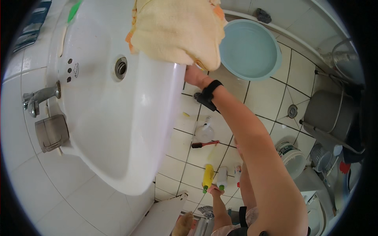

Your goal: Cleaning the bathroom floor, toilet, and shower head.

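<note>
A cream-yellow cloth with orange trim (177, 29) lies over the upper front rim of a white ceramic washbasin (97, 118). My right hand (195, 76), with a black band on the wrist, reaches to the outer side of the basin, just under the cloth's lower edge. Its fingers are hidden, so I cannot tell whether it grips anything. My left hand is out of view. The basin's metal drain (120, 68) is uncovered. A chrome tap (44, 96) is at the wall side, near a brownish translucent container (52, 132) and a green-ended toothbrush-like item (68, 23).
On the tiled floor are a light-blue basin (251, 50), a black-and-red brush (204, 144), a clear bottle (204, 132), a yellow bottle (208, 175) and a white bottle (222, 177). A white bucket (291, 160) and a grey chair (329, 112) stand at right.
</note>
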Action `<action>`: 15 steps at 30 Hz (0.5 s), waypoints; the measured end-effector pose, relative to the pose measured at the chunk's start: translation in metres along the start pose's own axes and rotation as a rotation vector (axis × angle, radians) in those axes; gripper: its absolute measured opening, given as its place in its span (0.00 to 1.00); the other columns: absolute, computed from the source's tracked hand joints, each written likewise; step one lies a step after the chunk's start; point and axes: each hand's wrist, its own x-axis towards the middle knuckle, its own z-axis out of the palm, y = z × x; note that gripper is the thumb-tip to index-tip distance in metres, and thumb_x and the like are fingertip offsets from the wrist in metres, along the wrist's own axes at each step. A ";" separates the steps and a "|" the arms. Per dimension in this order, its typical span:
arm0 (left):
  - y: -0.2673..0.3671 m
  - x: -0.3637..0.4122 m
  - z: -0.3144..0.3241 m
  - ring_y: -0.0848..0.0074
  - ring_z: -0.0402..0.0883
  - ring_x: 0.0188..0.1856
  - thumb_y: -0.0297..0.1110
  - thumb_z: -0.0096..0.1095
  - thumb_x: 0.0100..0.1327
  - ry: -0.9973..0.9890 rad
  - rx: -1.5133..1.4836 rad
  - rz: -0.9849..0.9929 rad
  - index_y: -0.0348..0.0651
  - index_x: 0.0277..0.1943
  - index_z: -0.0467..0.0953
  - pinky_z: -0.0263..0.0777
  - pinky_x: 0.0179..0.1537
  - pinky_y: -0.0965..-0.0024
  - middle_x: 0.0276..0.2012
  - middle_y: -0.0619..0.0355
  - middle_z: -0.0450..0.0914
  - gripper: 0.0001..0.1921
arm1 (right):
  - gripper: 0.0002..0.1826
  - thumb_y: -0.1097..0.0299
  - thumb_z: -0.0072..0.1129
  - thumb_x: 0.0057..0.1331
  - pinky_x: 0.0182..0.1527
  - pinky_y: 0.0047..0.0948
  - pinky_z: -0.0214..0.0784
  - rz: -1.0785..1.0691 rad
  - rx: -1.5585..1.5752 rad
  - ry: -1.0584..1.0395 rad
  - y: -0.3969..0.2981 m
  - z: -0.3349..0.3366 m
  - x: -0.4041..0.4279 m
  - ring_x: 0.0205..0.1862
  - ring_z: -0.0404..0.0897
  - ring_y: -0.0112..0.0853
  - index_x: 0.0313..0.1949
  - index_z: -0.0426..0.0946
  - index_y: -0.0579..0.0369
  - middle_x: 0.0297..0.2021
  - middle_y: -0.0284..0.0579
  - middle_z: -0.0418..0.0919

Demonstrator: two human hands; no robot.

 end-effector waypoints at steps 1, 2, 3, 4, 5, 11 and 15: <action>0.010 0.000 -0.001 0.61 0.75 0.53 0.37 0.57 0.66 -0.040 -0.041 -0.005 0.39 0.55 0.72 0.68 0.52 0.65 0.50 0.48 0.77 0.18 | 0.15 0.73 0.52 0.63 0.52 0.30 0.66 0.005 -0.009 0.005 -0.004 -0.012 -0.011 0.52 0.75 0.37 0.50 0.74 0.60 0.48 0.46 0.79; 0.012 0.001 -0.001 0.61 0.75 0.53 0.37 0.57 0.66 -0.044 -0.043 -0.004 0.39 0.55 0.72 0.68 0.52 0.65 0.50 0.48 0.77 0.18 | 0.14 0.72 0.52 0.64 0.53 0.28 0.65 0.067 0.220 0.015 -0.020 -0.029 -0.025 0.51 0.75 0.34 0.49 0.75 0.60 0.48 0.43 0.79; 0.009 0.006 0.001 0.64 0.79 0.47 0.34 0.56 0.65 -0.030 -0.030 0.091 0.40 0.55 0.72 0.71 0.48 0.67 0.46 0.48 0.80 0.17 | 0.13 0.71 0.52 0.65 0.53 0.27 0.64 0.134 0.442 0.027 -0.030 -0.046 -0.042 0.50 0.74 0.30 0.48 0.75 0.61 0.48 0.40 0.78; 0.004 0.011 0.005 0.66 0.82 0.41 0.31 0.54 0.65 -0.017 -0.019 0.188 0.41 0.55 0.72 0.74 0.44 0.68 0.41 0.49 0.82 0.16 | 0.13 0.71 0.52 0.66 0.54 0.26 0.63 0.142 0.468 0.069 -0.035 -0.062 -0.063 0.49 0.74 0.28 0.47 0.76 0.63 0.46 0.38 0.78; -0.004 0.013 0.010 0.66 0.82 0.41 0.31 0.54 0.65 -0.020 -0.026 0.196 0.41 0.55 0.72 0.74 0.44 0.68 0.41 0.49 0.82 0.16 | 0.12 0.70 0.53 0.66 0.54 0.25 0.63 0.140 0.497 0.105 -0.044 -0.077 -0.085 0.49 0.73 0.25 0.46 0.77 0.64 0.45 0.36 0.78; 0.017 0.012 0.003 0.73 0.76 0.51 0.30 0.56 0.66 -0.061 -0.453 0.162 0.38 0.61 0.65 0.72 0.50 0.72 0.49 0.53 0.76 0.22 | 0.11 0.72 0.53 0.66 0.53 0.26 0.64 0.391 0.716 0.131 -0.111 -0.098 -0.249 0.46 0.75 0.27 0.45 0.77 0.63 0.43 0.39 0.79; 0.042 0.004 -0.017 0.71 0.73 0.56 0.37 0.58 0.66 -0.288 -1.050 0.390 0.37 0.64 0.61 0.70 0.53 0.68 0.55 0.51 0.72 0.27 | 0.10 0.78 0.53 0.64 0.53 0.28 0.65 0.674 0.696 -0.063 -0.172 -0.030 -0.345 0.47 0.75 0.29 0.45 0.77 0.62 0.45 0.41 0.78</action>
